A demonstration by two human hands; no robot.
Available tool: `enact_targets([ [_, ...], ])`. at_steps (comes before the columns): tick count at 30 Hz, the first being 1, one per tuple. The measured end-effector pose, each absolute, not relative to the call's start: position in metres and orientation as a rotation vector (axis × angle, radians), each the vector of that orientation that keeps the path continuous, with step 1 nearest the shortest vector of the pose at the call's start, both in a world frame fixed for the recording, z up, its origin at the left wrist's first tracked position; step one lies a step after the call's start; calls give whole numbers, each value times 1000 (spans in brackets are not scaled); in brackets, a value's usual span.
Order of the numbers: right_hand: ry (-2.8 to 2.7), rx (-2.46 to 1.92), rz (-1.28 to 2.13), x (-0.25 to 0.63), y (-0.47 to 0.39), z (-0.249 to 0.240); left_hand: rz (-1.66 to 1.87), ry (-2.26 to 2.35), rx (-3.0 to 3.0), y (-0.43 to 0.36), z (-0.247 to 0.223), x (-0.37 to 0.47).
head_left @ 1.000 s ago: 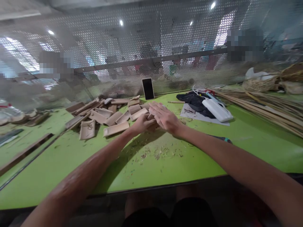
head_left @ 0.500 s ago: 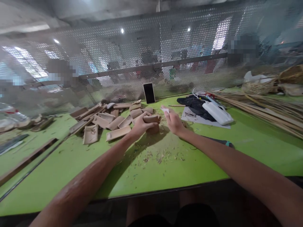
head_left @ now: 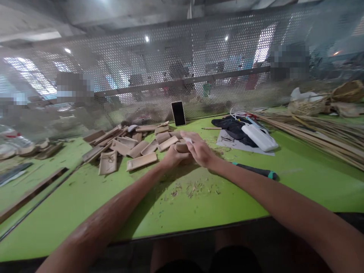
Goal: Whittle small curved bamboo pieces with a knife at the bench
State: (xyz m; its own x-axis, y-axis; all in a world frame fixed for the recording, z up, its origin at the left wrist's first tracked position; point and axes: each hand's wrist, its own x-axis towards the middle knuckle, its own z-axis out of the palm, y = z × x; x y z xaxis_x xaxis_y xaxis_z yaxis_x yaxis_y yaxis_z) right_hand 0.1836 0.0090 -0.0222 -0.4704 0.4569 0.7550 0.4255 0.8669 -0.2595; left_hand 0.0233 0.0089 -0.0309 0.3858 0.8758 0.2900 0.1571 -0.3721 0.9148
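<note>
My left hand (head_left: 171,156) is wrapped round a short curved piece of bamboo (head_left: 182,147), held just above the green table (head_left: 182,214). Against its right side lies my right hand (head_left: 201,150), its fingers closed on a small white piece (head_left: 187,140) like folded paper or sandpaper. That white piece is at the upper edge of the bamboo; fingers hide part of both. Left of my hands lie several cut bamboo pieces (head_left: 142,161), hollow side up or down. Wood shavings (head_left: 195,189) are scattered below my hands.
A tool with a black and teal handle (head_left: 256,170) lies beside my right forearm. Behind it are a white device (head_left: 260,138) and dark cloth (head_left: 233,129). A phone (head_left: 178,113) leans against the perforated screen (head_left: 142,102). Long bamboo strips (head_left: 318,134) lie right, a wooden bar (head_left: 34,193) left.
My right hand has moved left with the white piece, from apart to up against the bamboo in my left hand. More of the black and teal handle shows.
</note>
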Motion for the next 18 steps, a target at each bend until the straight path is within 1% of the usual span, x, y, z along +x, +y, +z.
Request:
enact_targets([
  [6, -2130, -608, 102, 178, 5, -28, 1110, 873, 1778, 11, -35, 23],
  [16, -1984, -715, 178, 176, 4, -32, 1129, 854, 1733, 9, -39, 24],
  [18, -2008, -667, 198, 175, 3, -31, 1128, 857, 1728, 9, -38, 24],
])
